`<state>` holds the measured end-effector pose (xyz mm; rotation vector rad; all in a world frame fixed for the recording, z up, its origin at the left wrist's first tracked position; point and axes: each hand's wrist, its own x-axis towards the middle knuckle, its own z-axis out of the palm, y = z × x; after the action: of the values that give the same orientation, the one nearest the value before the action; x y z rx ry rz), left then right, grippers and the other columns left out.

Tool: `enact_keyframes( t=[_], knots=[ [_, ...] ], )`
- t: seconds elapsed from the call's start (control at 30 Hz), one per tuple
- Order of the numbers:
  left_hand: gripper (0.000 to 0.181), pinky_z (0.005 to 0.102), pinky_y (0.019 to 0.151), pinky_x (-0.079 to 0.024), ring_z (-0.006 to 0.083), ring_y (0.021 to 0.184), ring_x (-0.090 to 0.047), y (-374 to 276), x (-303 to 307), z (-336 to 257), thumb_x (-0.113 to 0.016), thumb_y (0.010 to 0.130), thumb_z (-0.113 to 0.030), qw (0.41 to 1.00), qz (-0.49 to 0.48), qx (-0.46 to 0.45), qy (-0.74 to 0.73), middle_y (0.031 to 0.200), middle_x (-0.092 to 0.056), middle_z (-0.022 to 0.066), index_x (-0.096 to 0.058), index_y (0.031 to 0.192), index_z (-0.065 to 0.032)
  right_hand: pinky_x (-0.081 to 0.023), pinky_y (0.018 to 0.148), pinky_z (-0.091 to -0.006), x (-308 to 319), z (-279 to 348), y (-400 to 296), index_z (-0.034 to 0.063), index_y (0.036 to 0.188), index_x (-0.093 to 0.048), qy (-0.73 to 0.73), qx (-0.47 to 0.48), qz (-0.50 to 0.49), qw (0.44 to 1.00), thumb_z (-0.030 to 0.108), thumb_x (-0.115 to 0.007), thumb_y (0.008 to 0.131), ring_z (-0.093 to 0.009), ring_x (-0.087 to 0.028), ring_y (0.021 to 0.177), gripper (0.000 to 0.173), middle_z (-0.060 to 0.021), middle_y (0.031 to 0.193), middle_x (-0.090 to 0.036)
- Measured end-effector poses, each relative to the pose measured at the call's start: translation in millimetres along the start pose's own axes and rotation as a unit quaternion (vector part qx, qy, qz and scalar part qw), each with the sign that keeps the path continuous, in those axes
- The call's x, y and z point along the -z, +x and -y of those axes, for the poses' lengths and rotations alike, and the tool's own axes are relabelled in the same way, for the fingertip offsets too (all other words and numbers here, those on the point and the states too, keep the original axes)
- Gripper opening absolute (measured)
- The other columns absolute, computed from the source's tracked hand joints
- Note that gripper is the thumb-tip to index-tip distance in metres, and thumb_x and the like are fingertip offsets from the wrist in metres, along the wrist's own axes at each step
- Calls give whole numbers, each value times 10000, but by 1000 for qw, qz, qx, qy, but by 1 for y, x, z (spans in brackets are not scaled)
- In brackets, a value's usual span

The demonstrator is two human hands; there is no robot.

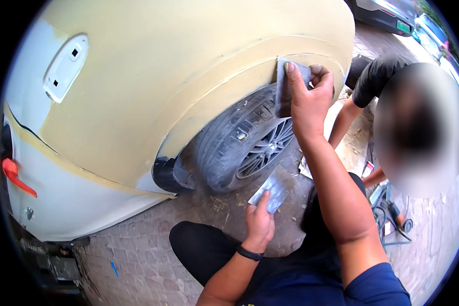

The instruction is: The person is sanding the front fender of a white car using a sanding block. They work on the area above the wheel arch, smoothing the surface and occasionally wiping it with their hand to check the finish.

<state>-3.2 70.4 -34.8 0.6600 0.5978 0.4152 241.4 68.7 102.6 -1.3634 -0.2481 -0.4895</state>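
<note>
My right hand (314,95) grips a thin, flat filler spreader (283,91) between thumb and fingers. The spreader's upper edge is at the lip of the wheel arch (248,72), and its lower part overlaps the tyre (222,145) in view. Tan body filler covers most of the car's rear side panel (145,72), with pale paint along the left. Lower down, my left hand (261,222) holds a shiny metal sheet (277,189), its thumb on top. This sheet is in front of the multi-spoke wheel rim (269,147), apart from the car.
A co-worker (386,70) in dark clothing crouches close on the right. An angle grinder (399,218) and a hose lie on the brick paving (145,260). An orange-red object (17,178) is at the far-left bodywork. Another car (390,17) stands at top right.
</note>
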Motion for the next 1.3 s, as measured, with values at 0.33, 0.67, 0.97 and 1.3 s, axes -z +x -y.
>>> enact_keyframes(
  t=[0.33, 0.67, 0.97, 1.3],
  knots=[
    [307, 349, 1030, -497, 175, 1177, -649, 3, 6, 4, -640, 1056, -144, 1000, 2, 3, -1, 1300, -691, 74, -654, 1322, 9, -504, 911, -315, -4, 11, -9, -50, 1217, -519, -11, -2, 27, 1000, 354, -879, 874, -185, -592, 1001, 641, -130, 1092, -611],
    [304, 342, 1011, -507, 171, 1144, -663, 2, 6, 4, -644, 1059, -155, 1000, 2, 7, -5, 1269, -704, 88, -664, 1298, 32, -515, 887, -333, -10, 12, -15, -41, 1189, -537, -12, 9, 33, 999, 395, -894, 836, -204, -604, 975, 665, -131, 1046, -625],
    [304, 342, 1025, -487, 165, 1167, -645, 0, 5, 1, -643, 1059, -159, 1000, 5, 5, -6, 1282, -696, 74, -661, 1305, 20, -510, 908, -345, -17, 9, -21, -39, 1189, -529, 4, 24, 41, 999, 377, -892, 841, -218, -594, 978, 652, -136, 1061, -613],
    [300, 338, 1006, -489, 156, 1154, -638, -1, 10, -1, -642, 1062, -160, 1000, 8, 8, -4, 1283, -690, 60, -659, 1310, 9, -520, 943, -349, -27, 24, -38, -39, 1194, -511, 17, 41, 58, 997, 324, -903, 837, -228, -621, 1007, 642, -155, 1082, -631]
  ],
)
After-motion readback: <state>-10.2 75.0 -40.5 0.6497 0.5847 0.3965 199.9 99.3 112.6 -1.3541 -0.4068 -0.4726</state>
